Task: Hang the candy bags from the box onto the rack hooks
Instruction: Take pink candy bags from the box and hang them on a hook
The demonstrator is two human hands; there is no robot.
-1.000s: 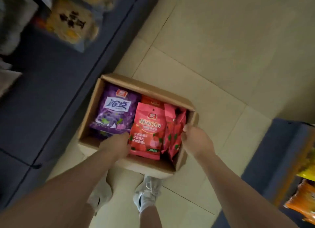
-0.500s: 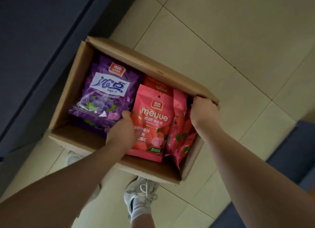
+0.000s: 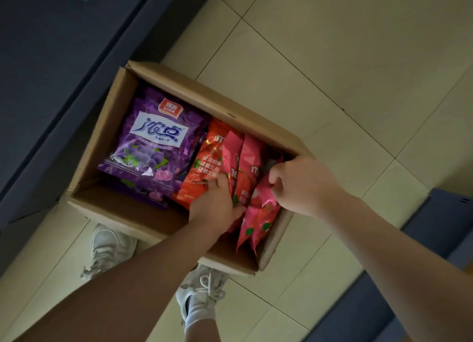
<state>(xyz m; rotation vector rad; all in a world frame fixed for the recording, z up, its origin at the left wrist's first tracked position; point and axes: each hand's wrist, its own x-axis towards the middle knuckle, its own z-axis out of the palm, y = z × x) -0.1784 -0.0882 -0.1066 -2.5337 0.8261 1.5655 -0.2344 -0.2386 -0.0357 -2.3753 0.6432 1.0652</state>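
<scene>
Candy bags fill the cardboard box (image 3: 163,82) that stands on the tiled floor (image 3: 332,60), just beside the dark base of a shelving unit (image 3: 51,60) on its left side. A purple bag (image 3: 156,142) lies flat on a stack against the box's left wall; an orange-red bag (image 3: 204,167) leans beside it, and several pink bags (image 3: 252,188) stand on edge toward the right wall. They look light, soft and crinkly — glossy film that will likely slide under a loose grip and bend rather than hold shape. The flat sealed top strip seems the best place to pinch, since that is probably where a hook hole sits, though none is visible here. The left hand (image 3: 215,203) reaches in with its fingers tucked among the pink bags, clamped on them as far as can be seen. The right hand (image 3: 299,185) has curled fingers pinching the upper edge of a pink bag near the right wall — no rack hooks are in view.
</scene>
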